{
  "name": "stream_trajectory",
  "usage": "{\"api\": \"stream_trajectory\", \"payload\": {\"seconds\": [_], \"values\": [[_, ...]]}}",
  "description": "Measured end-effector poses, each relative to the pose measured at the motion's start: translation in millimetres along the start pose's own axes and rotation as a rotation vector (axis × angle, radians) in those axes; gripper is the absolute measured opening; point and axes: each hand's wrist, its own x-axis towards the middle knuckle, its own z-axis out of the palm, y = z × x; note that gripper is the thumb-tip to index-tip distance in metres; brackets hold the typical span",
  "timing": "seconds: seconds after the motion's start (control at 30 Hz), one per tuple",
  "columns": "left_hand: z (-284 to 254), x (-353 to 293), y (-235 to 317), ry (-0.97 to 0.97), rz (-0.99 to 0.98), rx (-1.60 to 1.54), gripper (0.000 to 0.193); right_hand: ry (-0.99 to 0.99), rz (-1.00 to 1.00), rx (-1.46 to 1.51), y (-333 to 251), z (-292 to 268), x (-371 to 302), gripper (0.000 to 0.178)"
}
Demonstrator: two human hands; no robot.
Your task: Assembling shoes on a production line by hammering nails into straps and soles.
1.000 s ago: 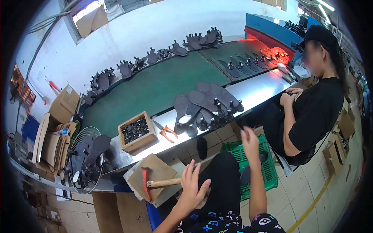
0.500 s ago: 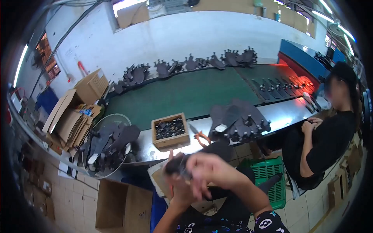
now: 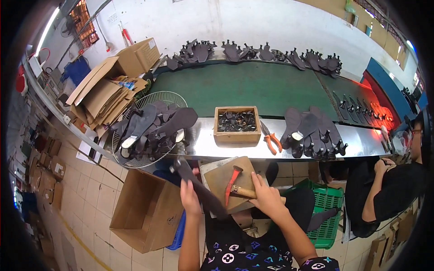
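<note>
My left hand (image 3: 191, 198) is closed around a dark sole (image 3: 204, 192), gripping it by the edge partway along its length. The sole slants, its upper end toward the counter (image 3: 199, 147) and its lower end toward my lap, beside the left edge of a tan board (image 3: 212, 183); it is blurred. A hammer (image 3: 229, 186) lies on that board, its red head near the middle and its wooden handle pointing to my right. My right hand (image 3: 267, 196) is over the handle, fingers partly bent; with the palm turned down, I can't tell whether they are closed on it.

Along the counter's near edge, a wooden box (image 3: 237, 139) holds small dark parts (image 3: 236, 121). Pliers (image 3: 272, 141) with orange handles lie just to its right, and further right a cluster of dark soles (image 3: 312, 131) overlaps that same edge. At the counter's left end, a wire basket (image 3: 181, 100) carries more soles (image 3: 156, 122). An open cardboard box (image 3: 135, 217) stands on the floor below, and a green crate (image 3: 332, 198) is to my right, next to a seated co-worker (image 3: 379, 194).
</note>
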Motion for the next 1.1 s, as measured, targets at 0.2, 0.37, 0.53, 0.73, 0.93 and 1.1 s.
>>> {"api": "stream_trajectory", "payload": {"seconds": [0.2,0.37,0.53,0.73,0.93,1.1], "values": [[-28,73,-79,-0.12,-0.113,0.012,0.036,0.12,0.009,0.147,-22,-12,-16,0.088],[-16,66,-74,-0.18,-0.161,-0.126,0.031,0.232,-0.004,0.238,-23,14,-26,0.061],[7,49,-77,-0.19,-0.185,-0.151,0.036,0.247,0.087,0.218,-39,3,-33,0.055],[11,42,-87,-0.232,-0.283,-0.229,0.04,0.236,0.105,0.282,-20,-12,-45,0.056],[34,7,1,-0.063,0.031,-0.069,0.04,0.413,0.162,0.922,38,-18,-45,0.029],[74,-34,-16,-0.076,-0.082,0.939,0.041,0.461,0.316,1.533,33,-56,-72,0.018]]}}
